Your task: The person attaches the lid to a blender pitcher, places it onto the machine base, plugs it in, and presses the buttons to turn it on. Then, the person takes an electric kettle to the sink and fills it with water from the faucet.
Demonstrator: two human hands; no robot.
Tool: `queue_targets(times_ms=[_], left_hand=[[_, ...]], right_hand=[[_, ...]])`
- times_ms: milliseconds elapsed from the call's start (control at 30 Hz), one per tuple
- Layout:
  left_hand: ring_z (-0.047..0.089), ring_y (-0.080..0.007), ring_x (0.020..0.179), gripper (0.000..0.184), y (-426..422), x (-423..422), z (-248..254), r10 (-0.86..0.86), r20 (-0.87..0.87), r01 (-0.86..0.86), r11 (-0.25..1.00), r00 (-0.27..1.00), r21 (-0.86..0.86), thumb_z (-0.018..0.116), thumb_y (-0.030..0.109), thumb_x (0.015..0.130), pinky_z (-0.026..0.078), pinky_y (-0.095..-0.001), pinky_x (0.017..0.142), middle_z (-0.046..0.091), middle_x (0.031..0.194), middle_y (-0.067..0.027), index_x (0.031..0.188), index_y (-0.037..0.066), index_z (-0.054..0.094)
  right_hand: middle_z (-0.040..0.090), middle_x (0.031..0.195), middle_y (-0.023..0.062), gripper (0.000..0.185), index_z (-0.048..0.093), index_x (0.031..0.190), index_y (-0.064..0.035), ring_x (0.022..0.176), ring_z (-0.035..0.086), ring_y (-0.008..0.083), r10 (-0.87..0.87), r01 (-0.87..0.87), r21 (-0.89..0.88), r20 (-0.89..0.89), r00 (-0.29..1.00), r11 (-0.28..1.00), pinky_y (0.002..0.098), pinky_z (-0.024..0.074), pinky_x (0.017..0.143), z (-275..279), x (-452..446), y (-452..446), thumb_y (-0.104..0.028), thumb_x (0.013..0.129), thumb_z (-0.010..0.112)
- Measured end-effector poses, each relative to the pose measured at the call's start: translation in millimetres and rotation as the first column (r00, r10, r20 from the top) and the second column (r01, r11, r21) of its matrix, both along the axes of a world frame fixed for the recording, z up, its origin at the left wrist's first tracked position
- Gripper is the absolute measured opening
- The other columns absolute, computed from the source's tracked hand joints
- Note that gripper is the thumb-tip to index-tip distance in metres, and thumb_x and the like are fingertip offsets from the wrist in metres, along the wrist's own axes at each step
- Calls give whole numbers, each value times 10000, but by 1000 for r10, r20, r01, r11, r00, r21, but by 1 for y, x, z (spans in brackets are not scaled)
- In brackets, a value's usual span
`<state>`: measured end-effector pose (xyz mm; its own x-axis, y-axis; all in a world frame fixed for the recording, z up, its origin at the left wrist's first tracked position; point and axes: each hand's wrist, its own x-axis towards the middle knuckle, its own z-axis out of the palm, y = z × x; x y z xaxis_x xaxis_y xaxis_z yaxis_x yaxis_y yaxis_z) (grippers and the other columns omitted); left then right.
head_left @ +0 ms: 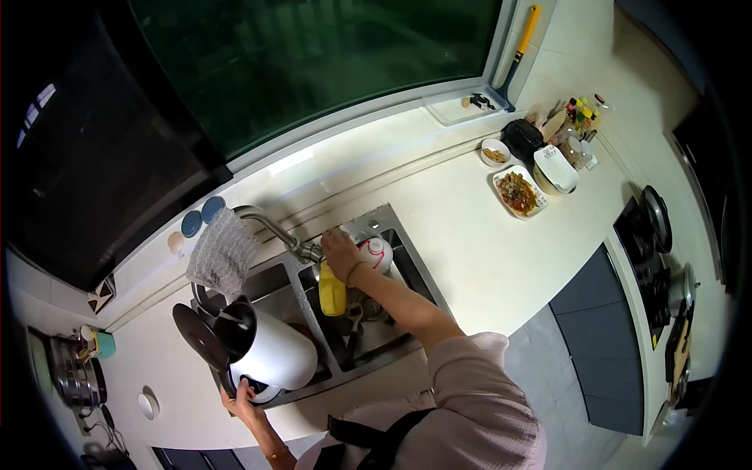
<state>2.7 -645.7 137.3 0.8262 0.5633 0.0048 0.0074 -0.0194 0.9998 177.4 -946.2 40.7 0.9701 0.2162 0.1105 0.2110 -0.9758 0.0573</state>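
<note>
Nearest, the left hand (241, 401) is curled tight on the near side of a white kettle (278, 352), tilted over the sink's left basin (274, 282) with its dark lid (196, 337) swung back. Farther, the right hand (339, 249) lies at the base of the faucet (274, 227); whether it pinches anything I cannot tell. Working the faucet seems the step in hand; the next move probably calls for a steady kettle

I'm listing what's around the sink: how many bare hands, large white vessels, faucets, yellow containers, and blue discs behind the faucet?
Bare hands: 2 (left hand, right hand)
Large white vessel: 1
Faucet: 1
Yellow container: 1
Blue discs: 2
Total: 7
</note>
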Motion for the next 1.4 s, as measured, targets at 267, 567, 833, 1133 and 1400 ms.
queue_targets(times_ms=[267, 567, 833, 1133, 1400], left_hand=[[368, -64, 399, 114, 10, 2, -11, -48, 40, 51, 995, 998, -88, 541, -8, 659, 323, -186, 406, 468, 546, -9, 772, 5, 528], [388, -69, 419, 103, 32, 7, -37, -132, 116, 159, 950, 984, -267, 522, -22, 666, 300, -178, 391, 475, 574, -20, 766, 0, 512], [385, -79, 438, 95, 35, 4, -41, -178, 186, 237, 900, 966, -367, 505, -7, 661, 312, -195, 421, 449, 561, -16, 754, 14, 505], [366, -77, 453, 51, 26, -2, -26, -237, 238, 311, 884, 942, -349, 486, -3, 661, 275, -203, 443, 396, 512, 8, 693, 37, 480], [420, -112, 539, 130, 29, 10, -43, -227, 198, 294, 841, 954, -453, 501, -1, 641, 317, -218, 487, 441, 605, -32, 769, 0, 519]], right_hand=[[404, 1218, 135, 429, 450, 1104, -17, 1143, 364, 251, -56, 58, 427, -17, 998, 902, 398, 300, 926, 2, -80, 6, -220, 734, 524], [533, 1047, 147, 275, 541, 973, -35, 957, 508, 304, -311, 323, 682, -145, 939, 656, 358, 417, 805, -19, -271, -18, -144, 720, 548], [581, 909, 160, 240, 572, 919, -25, 837, 544, 327, -521, 566, 627, -283, 805, 535, 368, 436, 746, -20, -333, -8, -171, 730, 552], [558, 984, 166, 366, 525, 1020, -47, 931, 524, 316, -420, 623, 478, -469, 777, 619, 377, 428, 803, -51, -344, 22, -303, 758, 524], [219, 1345, 152, 519, 375, 1180, -13, 1236, 243, 276, -495, 687, 180, -570, 656, 704, 484, 255, 950, -44, -354, 37, -324, 773, 458]])
